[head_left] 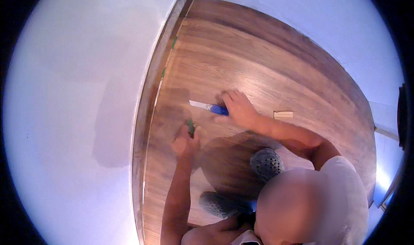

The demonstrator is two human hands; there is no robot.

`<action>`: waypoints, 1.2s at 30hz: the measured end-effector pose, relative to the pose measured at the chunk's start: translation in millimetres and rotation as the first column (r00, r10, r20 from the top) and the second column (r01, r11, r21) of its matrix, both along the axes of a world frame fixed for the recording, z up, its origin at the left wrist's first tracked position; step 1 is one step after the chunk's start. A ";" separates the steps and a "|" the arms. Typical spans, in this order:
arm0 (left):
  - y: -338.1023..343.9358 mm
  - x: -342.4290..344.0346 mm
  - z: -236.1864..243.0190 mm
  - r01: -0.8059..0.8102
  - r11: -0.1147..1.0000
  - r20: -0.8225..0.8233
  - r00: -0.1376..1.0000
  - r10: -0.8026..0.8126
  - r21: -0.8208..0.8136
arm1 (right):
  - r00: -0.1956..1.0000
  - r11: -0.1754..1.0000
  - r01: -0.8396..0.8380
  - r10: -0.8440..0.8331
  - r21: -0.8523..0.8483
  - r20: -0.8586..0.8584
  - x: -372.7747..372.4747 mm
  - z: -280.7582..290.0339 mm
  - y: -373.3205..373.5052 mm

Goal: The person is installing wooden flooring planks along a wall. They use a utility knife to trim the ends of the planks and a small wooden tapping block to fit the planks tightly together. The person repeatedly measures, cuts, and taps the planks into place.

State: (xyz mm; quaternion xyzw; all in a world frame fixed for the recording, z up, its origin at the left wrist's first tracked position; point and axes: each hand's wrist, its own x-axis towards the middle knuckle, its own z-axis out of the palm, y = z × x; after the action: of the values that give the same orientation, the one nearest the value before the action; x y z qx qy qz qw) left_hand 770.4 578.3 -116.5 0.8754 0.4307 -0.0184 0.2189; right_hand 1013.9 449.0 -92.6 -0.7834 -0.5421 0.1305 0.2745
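Note:
Between the fingertips of my left hand (185, 143) is a small green piece (191, 126), held just above the wood-look floor near the wall; its exact kind is not clear. My right hand (239, 109) is closed around a blue-handled blade tool (218, 110). Its long, pale blade has a slanted tip and points left, toward the wall. The two hands are apart, with the blade lying farther from me than the green piece. Part of the blue handle is hidden under my right fingers.
Along the left wall runs a greyish skirting strip (148, 87) with a thin pale line beside it. Green pieces (163, 73) sit at that edge. A small light wooden block (283, 114) lies right of my right hand. Perforated clogs (267, 163) are on my feet.

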 end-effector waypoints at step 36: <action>-15.3 -14.1 -28.3 0.108 0.981 0.077 0.990 -0.122 0.163 | 0.685 0.912 0.346 -0.407 -0.221 -0.605 112.5 -17.2 182.2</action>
State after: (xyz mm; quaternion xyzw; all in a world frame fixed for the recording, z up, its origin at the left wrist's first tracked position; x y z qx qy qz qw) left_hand 756.4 563.0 -144.7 0.9134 0.3696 0.0410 0.1655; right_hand 1126.4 631.2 -109.9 -0.7974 -0.2370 0.3535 0.4278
